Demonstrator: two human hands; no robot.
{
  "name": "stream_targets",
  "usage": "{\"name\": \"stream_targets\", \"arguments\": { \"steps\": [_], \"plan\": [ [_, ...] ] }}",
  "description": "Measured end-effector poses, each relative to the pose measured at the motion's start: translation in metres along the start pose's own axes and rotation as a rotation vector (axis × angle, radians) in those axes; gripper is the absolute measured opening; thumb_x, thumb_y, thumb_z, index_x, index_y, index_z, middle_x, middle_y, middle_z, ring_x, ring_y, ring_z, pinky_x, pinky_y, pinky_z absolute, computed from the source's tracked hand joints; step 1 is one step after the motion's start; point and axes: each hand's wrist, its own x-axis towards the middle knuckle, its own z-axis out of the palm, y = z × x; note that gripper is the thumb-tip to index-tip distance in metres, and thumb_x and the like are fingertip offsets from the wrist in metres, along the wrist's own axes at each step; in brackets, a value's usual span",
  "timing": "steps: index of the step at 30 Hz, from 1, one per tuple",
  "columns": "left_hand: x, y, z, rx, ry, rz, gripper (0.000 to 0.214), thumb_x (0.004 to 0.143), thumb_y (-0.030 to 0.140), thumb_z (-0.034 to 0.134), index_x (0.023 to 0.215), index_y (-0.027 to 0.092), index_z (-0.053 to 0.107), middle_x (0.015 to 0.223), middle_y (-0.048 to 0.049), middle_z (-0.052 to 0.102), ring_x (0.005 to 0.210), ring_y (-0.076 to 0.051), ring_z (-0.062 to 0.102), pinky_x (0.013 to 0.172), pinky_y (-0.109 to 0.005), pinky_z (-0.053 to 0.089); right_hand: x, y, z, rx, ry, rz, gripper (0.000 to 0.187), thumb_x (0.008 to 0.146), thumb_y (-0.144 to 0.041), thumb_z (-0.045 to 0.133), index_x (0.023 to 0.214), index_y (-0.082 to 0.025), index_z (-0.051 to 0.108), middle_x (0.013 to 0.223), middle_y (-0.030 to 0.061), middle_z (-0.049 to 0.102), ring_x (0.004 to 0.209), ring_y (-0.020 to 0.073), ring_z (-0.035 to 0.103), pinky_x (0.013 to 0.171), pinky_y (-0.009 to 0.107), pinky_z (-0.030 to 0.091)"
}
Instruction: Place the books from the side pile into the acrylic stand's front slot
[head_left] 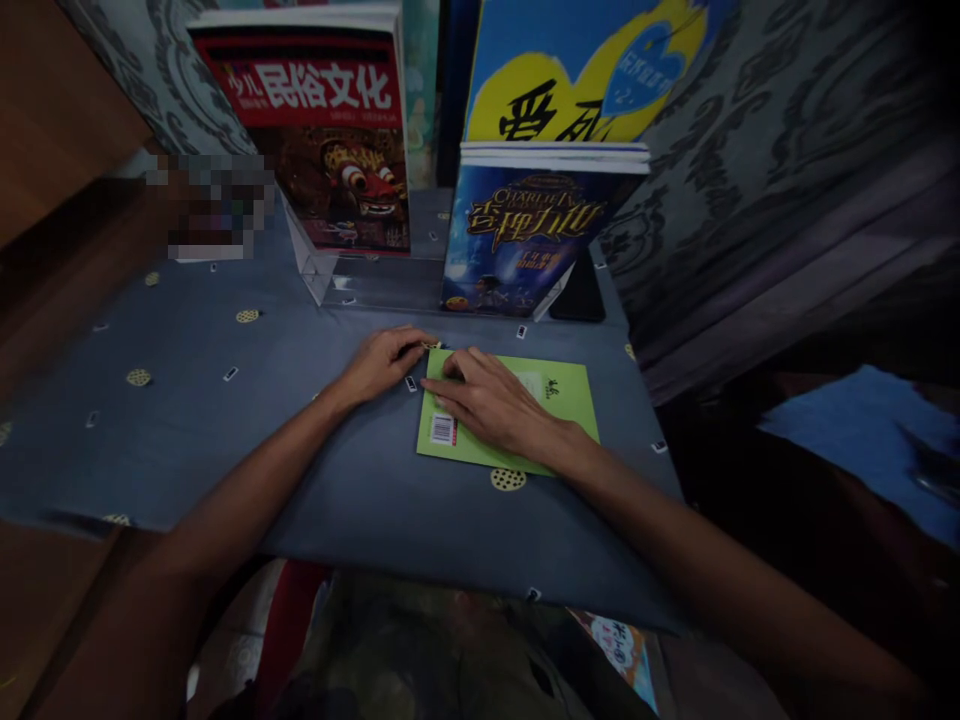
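Note:
A thin green book (575, 400) lies closed and flat on the cloth-covered table, with a white barcode near its lower left corner. My right hand (484, 400) rests on this cover, thumb and fingers apart. Just beyond the book's upper left corner is my left hand (384, 362), low over the cloth with its fingers loosely bent and reaching toward that corner. Whether its fingertips touch the book is hard to make out. Neither hand grips anything that I can see.
Behind my hands, a clear stand (319, 275) bears a red-and-dark book (337, 170). Right of it stand a blue book (517, 235) and a larger blue-and-yellow book (517, 90). A dark flat object (579, 295) lies at the right. A patterned curtain (720, 170) hangs behind.

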Motion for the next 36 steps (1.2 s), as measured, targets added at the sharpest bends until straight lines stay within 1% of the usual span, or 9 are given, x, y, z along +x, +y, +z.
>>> {"name": "stream_targets", "arguments": {
  "steps": [4, 7, 13, 19, 24, 27, 31, 33, 36],
  "plan": [
    [-0.001, 0.002, 0.001, -0.006, 0.024, -0.067, 0.032, 0.092, 0.021, 0.051, 0.121, 0.017, 0.067, 0.088, -0.0017, 0.071, 0.079, -0.016, 0.064, 0.076, -0.028, 0.048, 0.012, 0.009, 0.001, -0.070, -0.001, 0.084, 0.035, 0.104, -0.031, 0.042, 0.127, -0.022, 0.067, 0.099, 0.0104, 0.053, 0.092, 0.0265, 0.046, 0.077, 0.039, 0.040],
    [-0.002, 0.004, 0.001, 0.000, 0.024, -0.073, 0.033, 0.093, 0.022, 0.050, 0.122, 0.017, 0.065, 0.086, -0.0009, 0.070, 0.075, -0.015, 0.062, 0.073, -0.027, 0.048, 0.015, 0.015, 0.004, -0.093, 0.034, 0.140, 0.034, 0.103, -0.030, 0.045, 0.129, -0.023, 0.066, 0.102, 0.0113, 0.053, 0.095, 0.0280, 0.047, 0.078, 0.039, 0.041],
    [-0.005, 0.009, 0.001, 0.146, 0.022, 0.031, 0.024, 0.096, 0.026, 0.050, 0.113, 0.018, 0.065, 0.092, -0.0043, 0.067, 0.084, -0.018, 0.061, 0.079, -0.030, 0.048, 0.011, 0.018, 0.009, -0.135, 0.102, 0.181, 0.035, 0.102, -0.028, 0.045, 0.130, -0.021, 0.065, 0.105, 0.0131, 0.054, 0.099, 0.0298, 0.048, 0.081, 0.042, 0.043],
    [-0.009, 0.011, 0.006, 0.345, 0.007, 0.120, 0.027, 0.099, 0.031, 0.048, 0.115, 0.018, 0.067, 0.095, -0.0070, 0.063, 0.090, -0.021, 0.059, 0.084, -0.034, 0.049, 0.001, 0.016, 0.002, -0.186, 0.068, 0.241, 0.035, 0.103, -0.028, 0.046, 0.131, -0.017, 0.064, 0.107, 0.0137, 0.056, 0.101, 0.0288, 0.049, 0.084, 0.040, 0.043],
    [-0.009, 0.012, 0.006, 0.384, 0.009, 0.150, 0.029, 0.101, 0.032, 0.046, 0.114, 0.018, 0.068, 0.094, -0.0075, 0.062, 0.091, -0.022, 0.060, 0.083, -0.034, 0.050, -0.021, 0.023, -0.004, -0.242, 0.095, 0.283, 0.035, 0.103, -0.030, 0.045, 0.130, -0.017, 0.064, 0.106, 0.0130, 0.056, 0.099, 0.0276, 0.049, 0.080, 0.038, 0.043],
    [-0.008, 0.013, 0.005, 0.389, 0.005, 0.146, 0.030, 0.102, 0.033, 0.044, 0.114, 0.019, 0.068, 0.095, -0.0072, 0.062, 0.092, -0.022, 0.061, 0.082, -0.034, 0.051, -0.040, 0.029, -0.007, -0.249, 0.128, 0.324, 0.035, 0.103, -0.030, 0.046, 0.129, -0.018, 0.065, 0.104, 0.0130, 0.057, 0.096, 0.0277, 0.049, 0.075, 0.037, 0.042],
    [-0.008, 0.015, 0.006, 0.377, 0.017, 0.140, 0.030, 0.102, 0.033, 0.044, 0.116, 0.020, 0.067, 0.097, -0.0070, 0.063, 0.093, -0.021, 0.062, 0.084, -0.033, 0.051, -0.070, 0.037, -0.012, -0.268, 0.164, 0.400, 0.037, 0.103, -0.032, 0.045, 0.128, -0.016, 0.067, 0.102, 0.0138, 0.058, 0.094, 0.0281, 0.050, 0.076, 0.038, 0.042],
    [-0.009, 0.015, 0.006, 0.367, 0.026, 0.144, 0.031, 0.102, 0.034, 0.043, 0.115, 0.020, 0.067, 0.097, -0.0070, 0.064, 0.094, -0.021, 0.063, 0.085, -0.034, 0.051, -0.086, 0.042, -0.012, -0.276, 0.210, 0.439, 0.039, 0.102, -0.032, 0.043, 0.127, -0.015, 0.068, 0.101, 0.0142, 0.058, 0.093, 0.0280, 0.050, 0.077, 0.040, 0.043],
    [-0.009, 0.015, 0.006, 0.362, 0.029, 0.150, 0.031, 0.102, 0.035, 0.043, 0.114, 0.020, 0.068, 0.096, -0.0071, 0.064, 0.092, -0.021, 0.063, 0.083, -0.034, 0.051, -0.106, 0.048, -0.011, -0.264, 0.311, 0.507, 0.039, 0.102, -0.033, 0.042, 0.126, -0.017, 0.069, 0.099, 0.0132, 0.058, 0.091, 0.0277, 0.052, 0.076, 0.040, 0.045]
  ]
}}
